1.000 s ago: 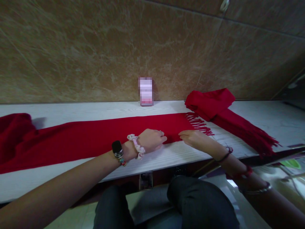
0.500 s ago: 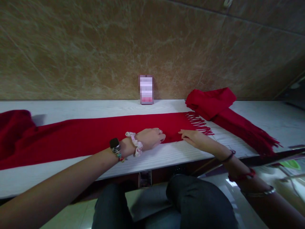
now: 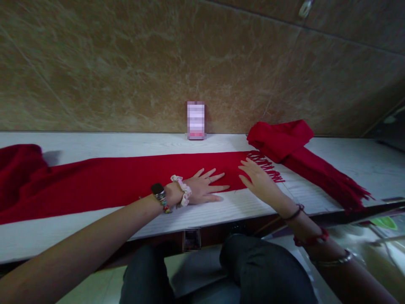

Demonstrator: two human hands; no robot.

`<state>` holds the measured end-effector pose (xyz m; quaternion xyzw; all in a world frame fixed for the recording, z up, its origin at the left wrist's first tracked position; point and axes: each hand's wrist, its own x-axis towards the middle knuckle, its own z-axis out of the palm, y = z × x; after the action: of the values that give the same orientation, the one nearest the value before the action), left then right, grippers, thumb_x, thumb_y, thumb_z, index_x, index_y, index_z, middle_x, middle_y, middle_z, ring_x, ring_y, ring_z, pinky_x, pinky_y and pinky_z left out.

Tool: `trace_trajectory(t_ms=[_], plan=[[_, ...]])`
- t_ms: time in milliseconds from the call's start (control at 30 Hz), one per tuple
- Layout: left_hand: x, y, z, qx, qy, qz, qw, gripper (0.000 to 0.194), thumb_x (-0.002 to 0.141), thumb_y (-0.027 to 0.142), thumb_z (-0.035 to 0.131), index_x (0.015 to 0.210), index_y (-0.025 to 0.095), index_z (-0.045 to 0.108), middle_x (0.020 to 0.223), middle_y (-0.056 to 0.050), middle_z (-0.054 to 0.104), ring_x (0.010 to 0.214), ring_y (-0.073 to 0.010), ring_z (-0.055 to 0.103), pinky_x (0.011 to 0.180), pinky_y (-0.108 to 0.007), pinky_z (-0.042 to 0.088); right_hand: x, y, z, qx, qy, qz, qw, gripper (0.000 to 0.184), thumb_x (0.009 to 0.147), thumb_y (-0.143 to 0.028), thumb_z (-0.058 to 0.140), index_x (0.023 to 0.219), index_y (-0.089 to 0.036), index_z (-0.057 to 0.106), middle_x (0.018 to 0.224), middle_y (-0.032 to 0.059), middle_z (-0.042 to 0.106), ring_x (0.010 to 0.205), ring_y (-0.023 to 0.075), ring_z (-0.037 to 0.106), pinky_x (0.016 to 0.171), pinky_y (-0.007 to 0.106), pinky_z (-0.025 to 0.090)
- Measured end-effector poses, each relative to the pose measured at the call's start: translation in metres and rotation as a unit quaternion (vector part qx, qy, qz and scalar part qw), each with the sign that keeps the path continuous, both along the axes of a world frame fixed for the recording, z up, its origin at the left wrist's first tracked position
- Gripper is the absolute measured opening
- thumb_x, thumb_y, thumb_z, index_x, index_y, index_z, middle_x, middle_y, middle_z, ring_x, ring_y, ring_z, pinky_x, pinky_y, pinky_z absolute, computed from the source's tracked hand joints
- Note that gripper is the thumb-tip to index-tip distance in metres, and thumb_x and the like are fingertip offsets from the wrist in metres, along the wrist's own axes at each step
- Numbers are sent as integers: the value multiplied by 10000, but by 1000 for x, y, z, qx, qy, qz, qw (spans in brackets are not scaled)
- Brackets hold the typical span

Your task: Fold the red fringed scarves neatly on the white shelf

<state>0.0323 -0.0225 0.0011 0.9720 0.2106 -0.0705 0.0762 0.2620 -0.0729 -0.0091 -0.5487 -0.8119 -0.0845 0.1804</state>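
A long red scarf (image 3: 120,177) lies flattened across the white surface, its fringe pointing right and its left end bunched up. My left hand (image 3: 205,187) rests palm down with fingers spread, partly on the scarf and partly over its near edge. Close to the fringe, my right hand (image 3: 257,179) is open, fingers apart, over the scarf's right end; whether it touches the cloth I cannot tell. A second red fringed piece (image 3: 281,139) lies loosely folded to the right, just beyond the fringe. Whether both red pieces join out of view is unclear.
A blurred phone-like object (image 3: 196,120) stands upright against the brown marbled wall (image 3: 126,67). The white tabletop (image 3: 177,213) ends at a near edge above my knees (image 3: 262,261). A green bowl-like item (image 3: 384,222) sits lower at the right.
My left hand has gone from curled fingers to spread flat on the scarf. My right hand has opened from a pinch at the near edge and shifted slightly away from me, toward the fringe.
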Motion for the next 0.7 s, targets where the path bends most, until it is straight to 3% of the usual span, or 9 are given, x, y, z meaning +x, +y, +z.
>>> trace_trajectory(t_ms=[200, 433, 567, 633, 700], plan=[[-4, -3, -1, -3, -7, 8, 1000, 465, 892, 534, 268, 1338, 406, 293, 1482, -18, 85, 1336, -341, 36, 1011, -609, 103, -8, -3, -16, -102, -64, -41, 992, 538, 894, -416, 305, 1335, -113, 365, 1402, 153, 335, 1296, 301, 265, 1003, 526, 275], [-14, -1, 4, -34, -10, 7, 999, 445, 904, 493, 282, 1340, 403, 287, 1479, -14, 107, 1340, -330, 42, 1004, -616, 119, 27, 0, -25, -86, -69, -94, 989, 588, 882, -454, 280, 1316, -70, 377, 1368, 212, 365, 1288, 319, 276, 989, 546, 282], [-25, 37, 18, 18, -67, 77, 995, 459, 907, 400, 335, 1356, 314, 299, 1479, -36, 136, 1348, -280, 67, 1046, -520, 150, 4, 7, -9, -37, -41, -79, 995, 526, 896, -369, 296, 1271, -24, 425, 1345, 226, 395, 1286, 309, 287, 1011, 508, 280], [-31, 65, 25, 54, -84, 123, 987, 451, 884, 312, 390, 1323, 208, 375, 1432, -80, 278, 1322, -227, 202, 1067, -400, 182, -25, 7, 5, -48, -42, 2, 998, 484, 890, -335, 353, 1235, -16, 467, 1315, 208, 442, 1269, 274, 326, 1020, 426, 308], [-38, 92, 30, 32, -68, 193, 978, 427, 856, 260, 423, 1264, 134, 446, 1351, -108, 409, 1248, -197, 349, 1041, -314, 246, -58, 5, 18, -77, -65, 84, 991, 398, 880, -293, 403, 1166, -51, 537, 1234, 170, 533, 1194, 244, 427, 986, 370, 361]])
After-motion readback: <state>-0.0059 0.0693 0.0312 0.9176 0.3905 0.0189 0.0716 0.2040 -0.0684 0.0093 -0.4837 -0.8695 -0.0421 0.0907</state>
